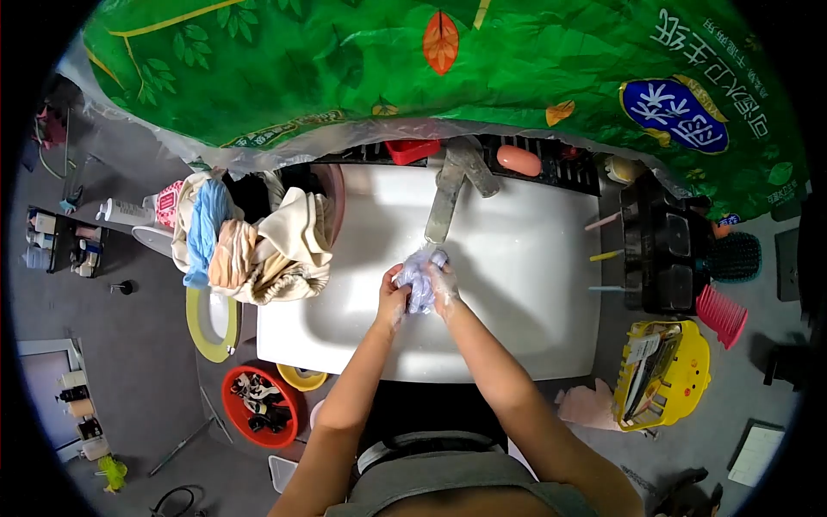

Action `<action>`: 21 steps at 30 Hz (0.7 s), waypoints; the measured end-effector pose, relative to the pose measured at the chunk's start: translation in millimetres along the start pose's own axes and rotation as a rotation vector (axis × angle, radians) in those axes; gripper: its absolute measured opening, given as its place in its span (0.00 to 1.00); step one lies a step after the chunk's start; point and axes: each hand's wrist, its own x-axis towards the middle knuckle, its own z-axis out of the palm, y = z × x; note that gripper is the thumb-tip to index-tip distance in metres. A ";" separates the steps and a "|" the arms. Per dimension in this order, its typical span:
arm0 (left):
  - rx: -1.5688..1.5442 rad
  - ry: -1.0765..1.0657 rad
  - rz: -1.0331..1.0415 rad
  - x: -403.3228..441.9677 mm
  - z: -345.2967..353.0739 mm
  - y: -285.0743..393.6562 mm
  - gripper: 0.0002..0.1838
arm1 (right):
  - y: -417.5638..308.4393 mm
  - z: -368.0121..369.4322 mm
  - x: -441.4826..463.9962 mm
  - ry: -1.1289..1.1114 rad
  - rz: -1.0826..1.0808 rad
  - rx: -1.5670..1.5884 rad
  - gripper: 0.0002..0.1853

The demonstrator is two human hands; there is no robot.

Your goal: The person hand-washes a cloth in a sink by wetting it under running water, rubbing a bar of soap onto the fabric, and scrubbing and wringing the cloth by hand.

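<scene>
A wet, light purple cloth (419,289) is bunched between my two hands over the white sink (543,319). My left hand (394,297) grips its left side, and my right hand (444,291) closes on its right side. White suds cling to both hands and wrists. Just above the cloth is the end of the metal faucet (443,207); whether water runs from it is hard to make out. Folds of the cloth hide some of my fingertips.
A heap of clothes (289,237) sits at the sink's left end. Along the back ledge are a pink soap bar (519,160) and a red dish (413,152). Green plastic packaging (345,60) hangs above. At right are a black toothbrush holder (659,250) and a yellow basket (689,379); a red basin (289,431) stands lower left.
</scene>
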 end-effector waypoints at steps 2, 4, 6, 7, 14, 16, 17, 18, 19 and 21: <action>0.008 -0.007 -0.075 5.4 -3.9 -1.9 0.27 | 0.3 -5.9 0.0 -0.050 -0.021 -0.010 0.12; -0.013 -0.028 -0.174 12.6 -4.7 -3.3 0.24 | -5.0 -15.2 -3.5 -0.108 -0.012 -0.035 0.13; -0.289 -0.129 -0.290 18.5 7.3 0.8 0.20 | -14.2 -29.7 -7.0 -0.143 0.020 -0.063 0.17; -0.428 -0.181 -0.348 21.9 14.8 2.5 0.19 | -18.4 -37.0 -7.9 -0.138 0.028 -0.067 0.18; -0.216 -0.085 -0.073 35.3 31.1 -16.8 0.10 | -37.4 -65.4 -6.5 -0.033 0.050 -0.174 0.27; -0.133 0.014 -0.097 17.6 35.2 -1.8 0.09 | -28.0 -66.0 1.8 -0.058 0.018 -0.196 0.27; -0.110 0.050 -0.075 10.6 30.1 -2.4 0.09 | -24.0 -62.0 1.6 -0.101 0.006 -0.193 0.27; -0.087 0.087 -0.053 3.8 24.4 -2.9 0.10 | -20.4 -57.9 1.8 -0.145 -0.006 -0.190 0.27; -0.068 0.082 -0.020 0.0 15.8 -6.1 0.11 | -16.4 -53.2 2.0 -0.115 -0.003 -0.235 0.25; -0.070 0.092 0.002 -5.3 -0.1 -12.2 0.12 | -13.3 -34.1 -6.8 -0.054 0.002 -0.326 0.23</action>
